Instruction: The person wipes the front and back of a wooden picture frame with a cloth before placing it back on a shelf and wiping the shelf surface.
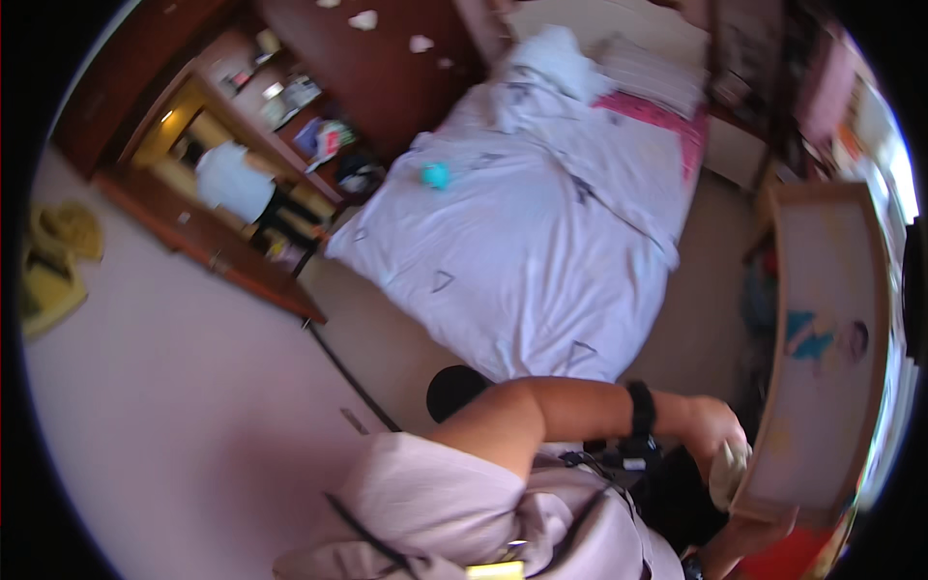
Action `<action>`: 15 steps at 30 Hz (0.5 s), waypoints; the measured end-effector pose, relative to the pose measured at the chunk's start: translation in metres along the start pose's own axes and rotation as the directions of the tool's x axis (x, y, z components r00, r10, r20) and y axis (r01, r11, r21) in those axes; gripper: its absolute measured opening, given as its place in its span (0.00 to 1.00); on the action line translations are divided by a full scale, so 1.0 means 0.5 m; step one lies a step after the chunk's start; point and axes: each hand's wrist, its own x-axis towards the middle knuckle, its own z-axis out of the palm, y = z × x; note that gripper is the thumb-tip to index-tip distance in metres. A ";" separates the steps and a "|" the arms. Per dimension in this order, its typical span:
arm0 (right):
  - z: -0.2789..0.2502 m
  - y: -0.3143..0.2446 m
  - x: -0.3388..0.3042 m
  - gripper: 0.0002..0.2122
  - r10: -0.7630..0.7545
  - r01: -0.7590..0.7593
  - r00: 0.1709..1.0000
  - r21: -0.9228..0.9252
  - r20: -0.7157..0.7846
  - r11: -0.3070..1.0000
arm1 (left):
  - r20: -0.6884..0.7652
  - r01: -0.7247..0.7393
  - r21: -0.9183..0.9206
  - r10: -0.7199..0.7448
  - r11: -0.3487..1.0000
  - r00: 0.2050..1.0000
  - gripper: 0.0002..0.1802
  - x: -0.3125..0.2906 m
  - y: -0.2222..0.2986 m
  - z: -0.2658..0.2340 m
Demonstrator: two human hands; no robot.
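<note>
My left arm, with a dark band at the wrist, reaches across to the right. My left hand (713, 425) is closed on a pale greenish-beige cloth (730, 476), bunched beside the near left edge of a wood-framed panel (833, 425). The panel has a pale surface with a teal and dark picture on it. Lower down, my right hand (759, 537) grips the panel's near edge, its fingers partly hidden. A dark band shows at the right wrist too.
A bed with a rumpled white cover (522, 251) fills the middle, a turquoise object (436, 175) lying on it. At the left, an open brown door (217, 251) stands near a person in a light shirt (235, 184). Dark wardrobe doors (377, 68) and shelves stand behind.
</note>
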 end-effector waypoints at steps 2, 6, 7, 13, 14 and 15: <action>-0.034 -0.002 -0.013 0.24 -0.297 0.318 0.948 -0.389 0.115 0.865 | 0.016 0.024 -0.155 -0.022 0.988 1.000 0.28 -0.018 0.002 -0.026; -0.044 -0.019 -0.060 0.23 0.103 -0.098 0.994 -0.170 0.025 0.981 | -0.031 0.073 -0.209 -0.081 0.975 0.996 0.24 -0.045 -0.077 -0.040; -0.045 -0.024 -0.067 0.23 0.140 -0.138 0.990 -0.157 0.006 0.978 | -0.257 0.048 -0.161 -0.089 0.986 0.962 0.22 -0.049 -0.043 -0.042; -0.044 -0.135 -0.062 0.24 0.478 -0.435 0.877 0.334 -0.055 0.836 | -0.425 0.109 -0.547 -0.387 0.830 0.818 0.35 -0.026 -0.060 -0.073; -0.055 -0.138 -0.067 0.24 0.467 -0.431 0.880 0.274 -0.084 0.860 | -0.625 0.034 -0.402 -0.302 0.915 0.720 0.42 -0.013 -0.048 -0.071; -0.068 -0.144 -0.071 0.24 0.457 -0.428 0.881 0.205 -0.121 0.880 | -0.636 -0.069 -0.414 -0.234 0.908 0.735 0.47 0.000 -0.032 -0.087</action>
